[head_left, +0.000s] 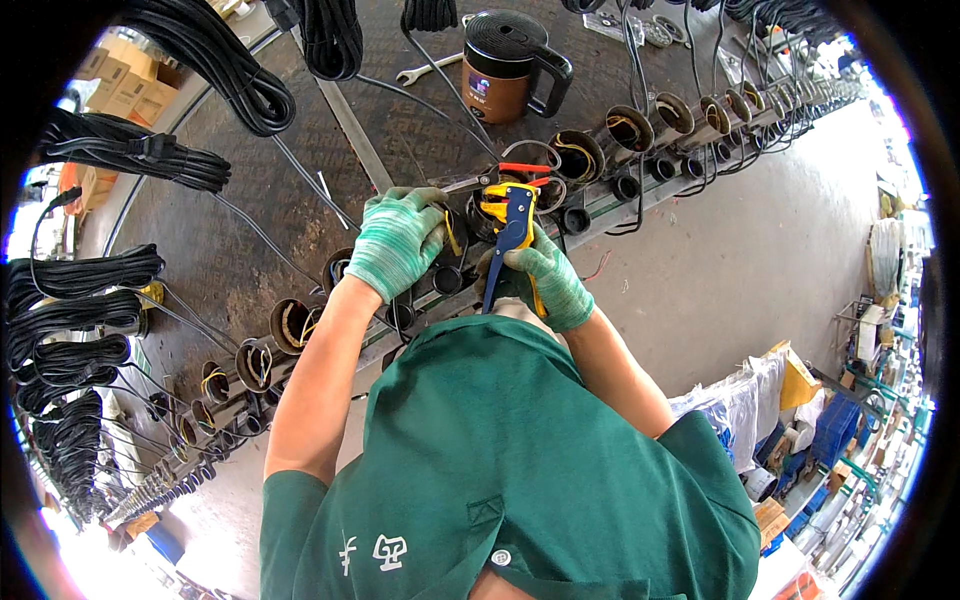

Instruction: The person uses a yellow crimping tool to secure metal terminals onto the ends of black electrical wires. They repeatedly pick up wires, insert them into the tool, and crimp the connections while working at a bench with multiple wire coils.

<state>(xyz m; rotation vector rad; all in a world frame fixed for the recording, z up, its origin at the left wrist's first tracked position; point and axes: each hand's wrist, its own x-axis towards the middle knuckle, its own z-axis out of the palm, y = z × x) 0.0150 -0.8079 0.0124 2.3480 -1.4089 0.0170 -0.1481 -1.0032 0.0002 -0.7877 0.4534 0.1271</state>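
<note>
My right hand (pixel 556 280), in a green and grey knit glove, grips a wire stripper (pixel 514 228) with blue and yellow handles. Its yellow jaw end points away from me, over the row of tube ends. To its left, my gloved left hand (pixel 398 243) is closed, fingers curled down at the row; what they hold is hidden. A yellow wire (pixel 453 232) shows beside its fingertips. Just past the stripper lies a pair of red-handled scissors (pixel 525 168). Right of it, an open metal tube (pixel 578 158) has thin wires inside.
Along the dark table's edge (pixel 250 210) runs a long row of tubes with wires and black cables. Bundled black cables (pixel 205 60) lie at the left and far side. A brown mug with a black lid (pixel 505 70) stands beyond my hands, beside a wrench (pixel 428 68). Crates (pixel 835 425) stand right.
</note>
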